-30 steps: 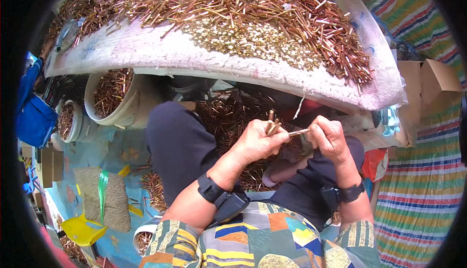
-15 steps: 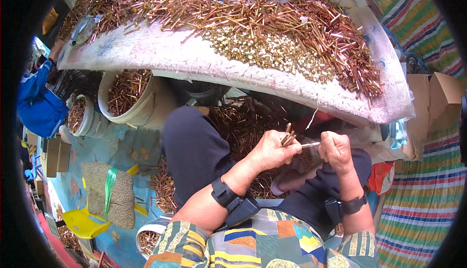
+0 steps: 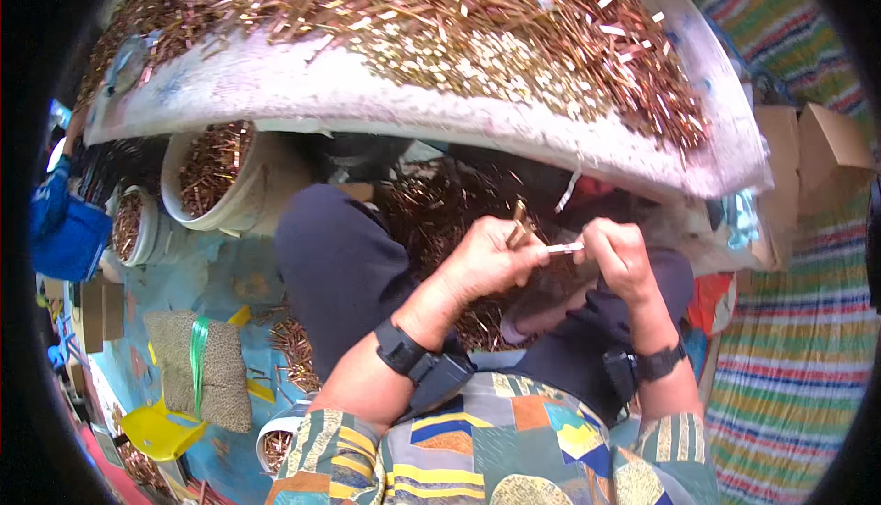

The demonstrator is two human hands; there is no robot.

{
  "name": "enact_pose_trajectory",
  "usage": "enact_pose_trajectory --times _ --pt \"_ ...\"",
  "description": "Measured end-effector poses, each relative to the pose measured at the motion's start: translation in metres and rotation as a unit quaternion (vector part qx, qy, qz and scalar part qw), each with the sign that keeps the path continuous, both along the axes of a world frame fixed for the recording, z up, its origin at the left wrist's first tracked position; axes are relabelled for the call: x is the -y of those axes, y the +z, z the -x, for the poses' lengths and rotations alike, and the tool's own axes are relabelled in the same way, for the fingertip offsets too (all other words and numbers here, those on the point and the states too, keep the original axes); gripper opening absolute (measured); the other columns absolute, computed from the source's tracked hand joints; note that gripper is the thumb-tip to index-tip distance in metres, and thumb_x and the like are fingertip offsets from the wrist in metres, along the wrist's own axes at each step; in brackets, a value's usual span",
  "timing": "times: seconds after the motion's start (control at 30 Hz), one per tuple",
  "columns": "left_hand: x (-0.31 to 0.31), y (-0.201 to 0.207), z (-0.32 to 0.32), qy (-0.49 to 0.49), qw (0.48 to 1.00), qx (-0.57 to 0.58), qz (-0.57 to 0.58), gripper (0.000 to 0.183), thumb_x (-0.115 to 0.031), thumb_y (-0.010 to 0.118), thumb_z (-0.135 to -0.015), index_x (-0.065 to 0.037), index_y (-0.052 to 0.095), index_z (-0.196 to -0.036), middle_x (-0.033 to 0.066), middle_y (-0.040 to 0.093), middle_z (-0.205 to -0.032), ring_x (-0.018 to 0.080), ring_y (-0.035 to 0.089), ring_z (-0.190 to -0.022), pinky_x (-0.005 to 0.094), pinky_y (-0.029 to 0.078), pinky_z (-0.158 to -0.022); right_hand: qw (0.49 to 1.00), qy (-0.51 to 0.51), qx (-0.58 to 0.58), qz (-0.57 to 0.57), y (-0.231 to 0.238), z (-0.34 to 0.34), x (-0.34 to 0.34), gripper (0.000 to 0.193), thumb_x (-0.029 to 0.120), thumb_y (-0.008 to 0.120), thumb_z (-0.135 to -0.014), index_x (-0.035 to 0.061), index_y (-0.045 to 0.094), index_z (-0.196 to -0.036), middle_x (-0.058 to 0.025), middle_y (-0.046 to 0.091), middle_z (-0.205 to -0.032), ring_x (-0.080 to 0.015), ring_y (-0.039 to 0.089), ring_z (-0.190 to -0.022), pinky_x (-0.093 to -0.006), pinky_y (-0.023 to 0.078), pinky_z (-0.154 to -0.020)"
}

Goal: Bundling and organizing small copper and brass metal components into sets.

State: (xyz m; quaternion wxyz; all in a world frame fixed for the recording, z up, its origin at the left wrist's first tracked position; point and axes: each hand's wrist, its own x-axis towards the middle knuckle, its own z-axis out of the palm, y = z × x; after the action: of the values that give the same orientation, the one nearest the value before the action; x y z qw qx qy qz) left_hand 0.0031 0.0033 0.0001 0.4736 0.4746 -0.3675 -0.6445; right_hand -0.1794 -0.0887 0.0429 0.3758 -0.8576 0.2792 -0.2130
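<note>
My left hand [image 3: 496, 253] is closed around several slim copper-coloured tubes [image 3: 519, 226], whose ends stick up past its fingers. One light, shiny tube [image 3: 563, 249] points out from its thumb towards my right hand [image 3: 619, 253]. The right fingers are curled in a pinch at that tube's far end; whatever lies inside them is hidden. Both hands are above my lap, close together. Beyond them, a pale padded table [image 3: 303, 78] bears a large heap of copper-coloured tubes [image 3: 587, 23] and a pile of small gold pieces [image 3: 496, 65] along its near side.
Below the table lie more loose tubes [image 3: 440, 202]. White buckets [image 3: 266, 179] of tubes stand at left. A cushion [image 3: 197, 363] tied with green ribbon rests on a yellow stool [image 3: 161, 432]. Cardboard boxes [image 3: 826, 152] and a striped sheet [image 3: 789, 349] are at right. Someone's blue sleeve [image 3: 69, 225] shows far left.
The whole view has shifted, so table and hands appear higher and further left. The left hand still grips its tubes, and the right still pinches near the jutting one.
</note>
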Motion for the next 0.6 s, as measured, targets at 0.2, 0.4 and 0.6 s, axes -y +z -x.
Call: enact_pose_trajectory --times 0.2,0.4,0.6 --pt "0.000 0.004 -0.005 0.015 0.999 -0.029 0.021 0.019 -0.023 0.062 -0.080 -0.005 0.065 -0.076 -0.0019 0.049 -0.049 0.0040 0.040 -0.039 0.0180 0.028 -0.036 0.983 -0.042 0.140 -0.112 -0.010 -0.006 -0.004 0.015 0.011 0.051 -0.087 0.0003 0.054 -0.076 -0.0043 0.056 -0.068 -0.0077 0.051 -0.065 -0.0230 0.043 -0.062" --pt "0.001 0.001 -0.005 0.016 1.000 -0.015 0.013 0.020 -0.024 0.063 -0.080 -0.004 0.064 -0.075 -0.0019 0.050 -0.049 0.0038 0.041 -0.039 0.0173 0.029 -0.036 0.971 -0.052 0.077 -0.221 -0.008 0.003 -0.002 0.026 0.016 0.051 -0.089 0.0023 0.053 -0.067 0.0013 0.050 -0.055 -0.0043 0.045 -0.050 -0.0208 0.037 -0.047" --pt "-0.001 0.003 -0.002 0.001 1.000 0.003 0.008 0.022 -0.025 0.064 -0.080 -0.004 0.064 -0.075 -0.0018 0.049 -0.048 0.0037 0.040 -0.039 0.0174 0.028 -0.036 0.982 -0.019 -0.009 -0.188 -0.009 0.009 -0.003 0.018 0.012 0.053 -0.088 0.0020 0.051 -0.073 0.0014 0.052 -0.060 -0.0038 0.046 -0.054 -0.0194 0.039 -0.049"
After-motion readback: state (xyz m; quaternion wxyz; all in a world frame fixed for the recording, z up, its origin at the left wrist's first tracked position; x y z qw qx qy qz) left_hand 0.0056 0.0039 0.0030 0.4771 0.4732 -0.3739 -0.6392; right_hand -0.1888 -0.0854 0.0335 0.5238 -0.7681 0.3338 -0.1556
